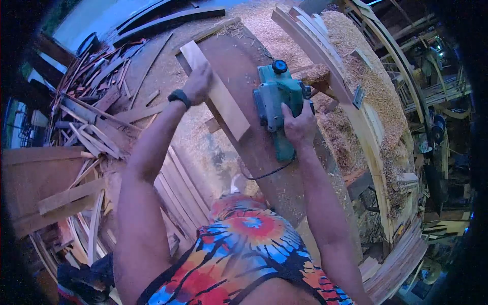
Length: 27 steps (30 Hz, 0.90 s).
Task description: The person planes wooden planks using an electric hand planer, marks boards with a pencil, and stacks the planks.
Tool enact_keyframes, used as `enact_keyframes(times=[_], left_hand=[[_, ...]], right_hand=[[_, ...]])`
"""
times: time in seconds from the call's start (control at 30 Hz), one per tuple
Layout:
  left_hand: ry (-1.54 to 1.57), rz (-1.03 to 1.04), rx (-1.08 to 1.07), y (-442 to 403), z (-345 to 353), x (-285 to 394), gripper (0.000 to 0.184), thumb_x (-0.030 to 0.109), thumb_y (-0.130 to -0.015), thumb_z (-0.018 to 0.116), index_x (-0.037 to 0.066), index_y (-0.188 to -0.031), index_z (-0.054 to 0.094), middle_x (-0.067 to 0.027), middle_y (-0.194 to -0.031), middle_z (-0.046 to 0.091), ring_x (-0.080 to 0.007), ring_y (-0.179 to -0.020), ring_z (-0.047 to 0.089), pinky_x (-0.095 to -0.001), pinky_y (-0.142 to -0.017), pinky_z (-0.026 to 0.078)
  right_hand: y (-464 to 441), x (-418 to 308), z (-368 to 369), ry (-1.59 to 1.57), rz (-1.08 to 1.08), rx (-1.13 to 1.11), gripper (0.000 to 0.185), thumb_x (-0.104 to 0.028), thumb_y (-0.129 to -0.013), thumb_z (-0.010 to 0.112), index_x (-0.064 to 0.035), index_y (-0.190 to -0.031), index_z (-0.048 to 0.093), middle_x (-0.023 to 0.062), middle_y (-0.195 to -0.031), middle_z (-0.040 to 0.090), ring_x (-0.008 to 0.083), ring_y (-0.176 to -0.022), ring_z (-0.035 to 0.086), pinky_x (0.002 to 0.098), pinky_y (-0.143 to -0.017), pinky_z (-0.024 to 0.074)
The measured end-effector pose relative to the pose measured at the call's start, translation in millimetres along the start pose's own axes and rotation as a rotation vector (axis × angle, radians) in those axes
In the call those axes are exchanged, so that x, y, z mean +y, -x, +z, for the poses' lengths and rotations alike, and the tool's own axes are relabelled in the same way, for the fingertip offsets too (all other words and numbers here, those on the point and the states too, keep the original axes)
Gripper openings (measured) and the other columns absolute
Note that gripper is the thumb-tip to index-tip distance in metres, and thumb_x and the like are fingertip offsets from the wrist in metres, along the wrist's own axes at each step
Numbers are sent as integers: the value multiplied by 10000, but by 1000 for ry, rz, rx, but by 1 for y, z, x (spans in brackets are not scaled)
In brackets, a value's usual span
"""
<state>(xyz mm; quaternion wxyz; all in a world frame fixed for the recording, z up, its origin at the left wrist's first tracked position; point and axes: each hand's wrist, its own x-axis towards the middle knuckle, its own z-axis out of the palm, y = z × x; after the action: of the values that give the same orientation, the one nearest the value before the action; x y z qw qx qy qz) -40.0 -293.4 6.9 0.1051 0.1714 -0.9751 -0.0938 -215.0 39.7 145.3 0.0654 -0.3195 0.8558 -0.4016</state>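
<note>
A green electric planer [282,96] rests on the brown workbench [239,61], with a black knob at its far end and a dark cord trailing from its near end. My right hand [301,124] is closed round its rear handle. To the left, a pale wooden board [226,104] lies along the bench's left edge. My left hand [199,84], with a dark band on the wrist, is on the board's upper part; its fingers curl over the board's surface. A gap of bare bench separates board and planer.
Wood shavings [378,86] are heaped on the right around long planks [351,96]. Scrap wood [99,84] is piled at the left. Several long boards [178,188] lie on the floor left of my body. The planer's cord [269,174] loops over the bench's near part.
</note>
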Motion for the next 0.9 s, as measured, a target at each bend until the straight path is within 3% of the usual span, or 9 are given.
enact_keyframes(times=[0.03,0.13,0.23,0.33,0.43,0.6,0.7,0.87,0.9], left_hand=[[9,-107,0,1,-5,-6,657,313,-927,553,1,-1475,366,-255,-1580,259,-403,-1470,248,-532,-1197,211],[-36,-340,-78,-8,-18,-11,817,530,-916,553,31,-1518,315,-236,-1615,193,-366,-1501,188,-552,-1196,193],[-57,-471,-198,-25,-44,2,1064,703,-804,613,29,-1546,259,-226,-1627,165,-366,-1511,154,-519,-1212,177],[-90,-536,-315,-39,-53,2,1243,811,-712,623,30,-1568,174,-214,-1638,121,-369,-1517,122,-542,-1212,149],[-81,-534,-328,-51,-45,-16,1333,849,-655,641,26,-1575,136,-207,-1645,95,-376,-1518,106,-554,-1214,133],[-15,-560,-269,-57,-34,-41,1446,807,-552,760,-22,-1561,140,-229,-1637,104,-416,-1508,97,-407,-1235,155],[-207,-556,-351,-71,-29,-57,1498,827,-535,749,-32,-1562,79,-244,-1636,69,-411,-1515,49,-416,-1240,124],[-268,-540,-408,-70,-44,-41,1545,877,-523,701,-40,-1558,13,-271,-1628,26,-414,-1515,11,-465,-1240,92],[-280,-534,-409,-70,-46,-43,1530,878,-533,694,-29,-1563,18,-263,-1632,24,-414,-1515,23,-477,-1237,107]], right_hand=[[0,-1,-1,-12,-6,-4,510,-368,-852,735,23,-1132,565,291,-975,684,493,-912,665,539,-802,526],[-4,11,2,-23,-33,-14,482,-366,-885,728,13,-1143,577,256,-977,705,401,-823,710,470,-734,550],[-20,27,-7,-510,202,-433,434,-355,-917,712,-4,-1139,588,162,-910,716,239,-715,702,366,-654,542],[-28,14,-15,-661,249,-576,300,-325,-955,683,-46,-1034,606,44,-802,644,104,-598,595,270,-563,470],[-28,16,-10,-444,179,-501,288,-320,-953,687,-50,-1005,599,5,-700,575,103,-536,545,271,-505,442],[46,-9,-55,-287,200,-496,386,-314,-922,712,-8,-1143,630,118,-946,717,193,-825,670,350,-755,519],[92,-10,-84,-293,224,-548,450,-335,-906,722,-8,-1196,613,135,-988,718,227,-919,685,374,-849,526],[128,-17,-72,-410,217,-673,526,-378,-877,749,-2,-1210,593,166,-1008,718,268,-942,698,396,-853,534],[129,-13,-70,-255,180,-715,572,-423,-848,768,7,-1185,599,191,-1009,715,303,-934,705,414,-841,539]])
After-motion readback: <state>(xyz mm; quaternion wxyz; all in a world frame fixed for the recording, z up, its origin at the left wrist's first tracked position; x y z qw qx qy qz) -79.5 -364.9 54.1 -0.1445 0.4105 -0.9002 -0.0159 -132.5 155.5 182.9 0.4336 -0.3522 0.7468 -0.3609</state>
